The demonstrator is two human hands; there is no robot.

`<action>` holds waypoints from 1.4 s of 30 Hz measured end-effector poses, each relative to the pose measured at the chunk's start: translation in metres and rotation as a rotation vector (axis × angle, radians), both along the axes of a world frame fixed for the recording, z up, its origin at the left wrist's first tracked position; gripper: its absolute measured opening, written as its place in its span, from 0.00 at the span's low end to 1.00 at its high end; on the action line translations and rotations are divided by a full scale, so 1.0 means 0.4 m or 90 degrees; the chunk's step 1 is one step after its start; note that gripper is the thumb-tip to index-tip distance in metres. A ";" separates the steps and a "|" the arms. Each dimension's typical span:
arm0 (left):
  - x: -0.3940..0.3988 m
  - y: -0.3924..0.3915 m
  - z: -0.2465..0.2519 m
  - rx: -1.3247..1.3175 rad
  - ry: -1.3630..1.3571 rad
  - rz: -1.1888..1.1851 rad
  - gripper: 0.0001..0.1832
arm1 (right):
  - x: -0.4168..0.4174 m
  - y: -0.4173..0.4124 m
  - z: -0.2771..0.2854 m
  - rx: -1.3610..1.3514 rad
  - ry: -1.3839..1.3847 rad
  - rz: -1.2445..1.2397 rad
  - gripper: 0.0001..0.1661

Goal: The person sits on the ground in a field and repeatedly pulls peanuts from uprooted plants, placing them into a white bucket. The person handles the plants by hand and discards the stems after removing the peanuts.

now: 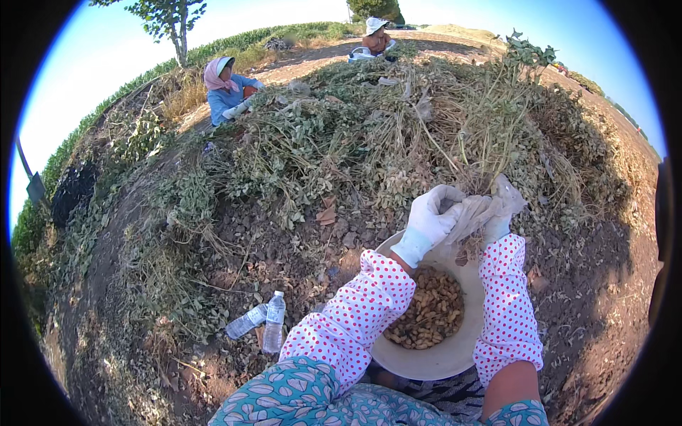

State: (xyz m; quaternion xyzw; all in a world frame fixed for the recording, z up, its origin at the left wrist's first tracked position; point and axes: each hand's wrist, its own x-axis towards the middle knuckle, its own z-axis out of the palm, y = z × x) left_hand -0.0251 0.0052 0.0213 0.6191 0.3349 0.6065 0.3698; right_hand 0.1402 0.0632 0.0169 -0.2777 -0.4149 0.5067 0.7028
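My left hand (438,213), in a white glove, pinches a torn piece of thin plastic film (471,215) above the basin's far rim. My right hand (498,223) is at the film's other side, by the root end of an upright peanut plant (482,178); film and roots hide most of its fingers, so its grip cannot be made out. Under my forearms stands a pale round basin (453,365), with unshelled peanuts (429,309) in its bottom. Dotted sleeves cover both forearms.
A large heap of pulled peanut plants (330,133) lies ahead. Two plastic bottles (274,322) (248,321) lie on the soil at left. One person (226,93) sits at the heap's left, another (375,40) behind it. A shovel (35,187) stands far left.
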 end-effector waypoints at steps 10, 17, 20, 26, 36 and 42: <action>-0.028 -0.026 0.032 -0.026 -0.310 -0.113 0.11 | 0.105 0.060 -0.053 -0.041 0.190 0.224 0.46; -0.050 -0.024 0.053 -0.069 -0.093 -0.398 0.14 | 0.125 -0.002 0.035 -0.047 0.222 0.089 0.44; -0.038 -0.030 0.045 -0.049 0.018 -0.269 0.17 | 0.069 -0.013 0.027 -0.071 0.250 0.095 0.43; -0.051 0.006 0.041 -0.036 -0.120 -0.087 0.09 | 0.004 0.094 -0.059 0.003 0.204 0.045 0.29; -0.050 0.025 -0.005 -0.207 0.017 -0.230 0.09 | -0.005 0.095 -0.089 -0.023 0.178 0.066 0.26; -0.028 0.015 -0.004 -0.137 -0.034 -0.267 0.09 | -0.021 0.120 -0.086 0.001 0.206 0.046 0.25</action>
